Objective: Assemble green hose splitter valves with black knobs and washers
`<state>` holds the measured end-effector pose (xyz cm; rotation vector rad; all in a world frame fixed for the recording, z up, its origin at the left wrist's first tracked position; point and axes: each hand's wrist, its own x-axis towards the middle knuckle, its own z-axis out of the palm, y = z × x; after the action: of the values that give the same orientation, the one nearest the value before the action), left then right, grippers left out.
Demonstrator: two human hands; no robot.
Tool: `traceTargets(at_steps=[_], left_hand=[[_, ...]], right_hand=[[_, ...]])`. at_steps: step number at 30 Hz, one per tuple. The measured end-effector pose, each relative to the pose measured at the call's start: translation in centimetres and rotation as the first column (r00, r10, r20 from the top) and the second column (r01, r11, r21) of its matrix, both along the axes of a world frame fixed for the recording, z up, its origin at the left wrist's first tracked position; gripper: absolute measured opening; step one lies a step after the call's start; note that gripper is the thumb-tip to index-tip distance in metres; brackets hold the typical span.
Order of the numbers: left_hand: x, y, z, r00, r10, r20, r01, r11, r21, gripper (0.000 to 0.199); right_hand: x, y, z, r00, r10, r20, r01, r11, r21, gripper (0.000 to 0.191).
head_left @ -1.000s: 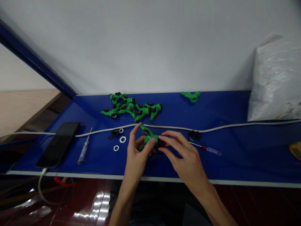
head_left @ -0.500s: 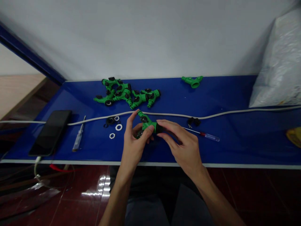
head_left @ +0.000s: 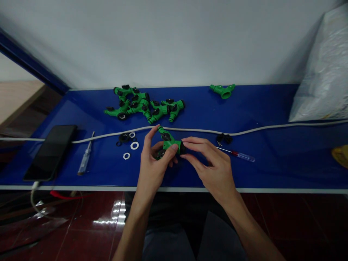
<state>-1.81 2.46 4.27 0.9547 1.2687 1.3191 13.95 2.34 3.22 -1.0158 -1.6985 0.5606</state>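
Basically, left hand (head_left: 154, 161) grips a splitter (head_left: 170, 145), right hand (head_left: 213, 159) pinches its black end (head_left: 183, 147); cable (head_left: 195, 129) right behind, washers (head_left: 132, 146) left, screwdriver (head_left: 244, 156) right, more splitters (head_left: 140, 106) further back.

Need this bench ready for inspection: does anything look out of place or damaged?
The lone green connector at the back, right of centre, lacks the black knob seen on the held connector. The phone looks misplaced, lying over the white cable. No spill or damage shows.
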Motion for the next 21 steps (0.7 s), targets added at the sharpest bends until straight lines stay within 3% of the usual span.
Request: traceTargets(at_steps=[6,14,18,21], left_hand=[[0.06,-0.07,0.23,1.000,-0.009,-0.001,0.009,1.000,-0.009,0.073],[-0.08,-0.12,0.14,0.999,0.036,0.020,-0.036,0.999,-0.005,0.071],[-0.16,-0.11,0.07,1.000,0.002,0.002,-0.002,1.000,-0.008,0.070],[-0.14,-0.12,0.16,0.999,-0.036,-0.015,0.036,0.999,-0.002,0.072]], right_hand=[[-0.14,-0.12,-0.45,0.997,-0.052,-0.055,0.047,0.995,-0.091,0.016],[0.14,-0.06,-0.31,0.991,0.070,-0.110,-0.097,0.960,-0.263,0.028],[0.17,0.04,0.04,0.997,0.016,-0.069,-0.036,0.958,-0.285,0.017],[0.02,0.20,0.41,1.000,0.000,0.008,0.002,0.965,-0.263,0.034]])
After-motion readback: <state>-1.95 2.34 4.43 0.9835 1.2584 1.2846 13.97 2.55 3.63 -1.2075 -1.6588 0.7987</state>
